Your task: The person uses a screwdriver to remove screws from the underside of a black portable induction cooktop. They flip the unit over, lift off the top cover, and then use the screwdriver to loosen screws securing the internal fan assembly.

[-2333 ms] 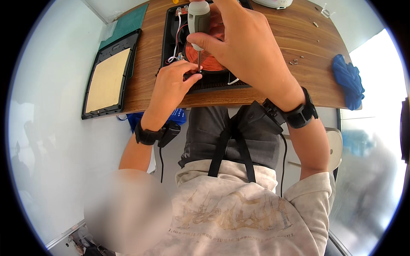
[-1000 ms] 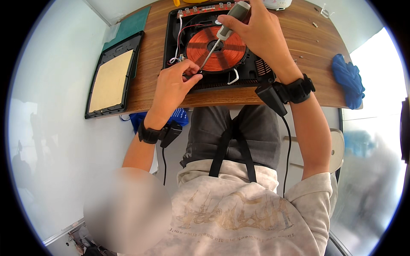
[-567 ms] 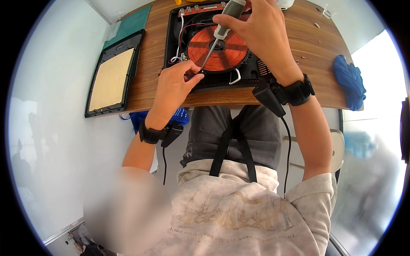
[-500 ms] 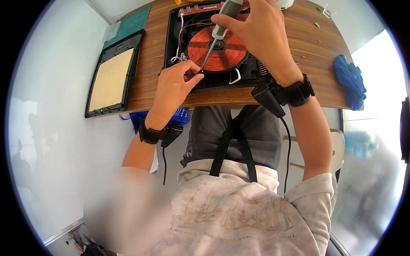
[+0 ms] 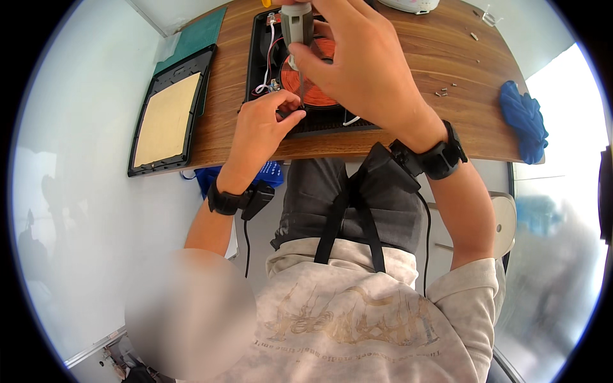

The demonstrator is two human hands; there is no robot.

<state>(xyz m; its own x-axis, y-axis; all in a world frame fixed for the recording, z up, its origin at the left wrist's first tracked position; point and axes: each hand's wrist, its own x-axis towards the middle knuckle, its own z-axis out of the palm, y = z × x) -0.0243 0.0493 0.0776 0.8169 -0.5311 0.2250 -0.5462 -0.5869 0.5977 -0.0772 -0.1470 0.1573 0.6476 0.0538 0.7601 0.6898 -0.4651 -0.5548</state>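
Note:
My right hand (image 5: 367, 70) grips a grey and white screwdriver (image 5: 297, 27), its shaft pointing nearly straight down. The shaft's tip meets the near left rim of a round copper coil (image 5: 290, 80) in an open black appliance housing (image 5: 257, 57), which looks like an induction cooker base. At that tip, my left hand (image 5: 258, 124) has its thumb and forefinger closed together. Whatever they pinch is too small to make out. My right hand covers much of the coil and the housing's right side. White and red wires run along the left of the coil.
Left of the housing lies a black cover panel (image 5: 167, 121) with a beige sheet, over a green mat (image 5: 196, 35). Several small metal pieces (image 5: 445, 91) lie on the wooden table (image 5: 440, 131). A blue cloth (image 5: 522, 121) rests at the right edge. Cables hang from both wrist bands.
My right hand has swung left, bringing the screwdriver from a slant to nearly upright. Its tip stays by the coil rim, and my left hand has hardly moved.

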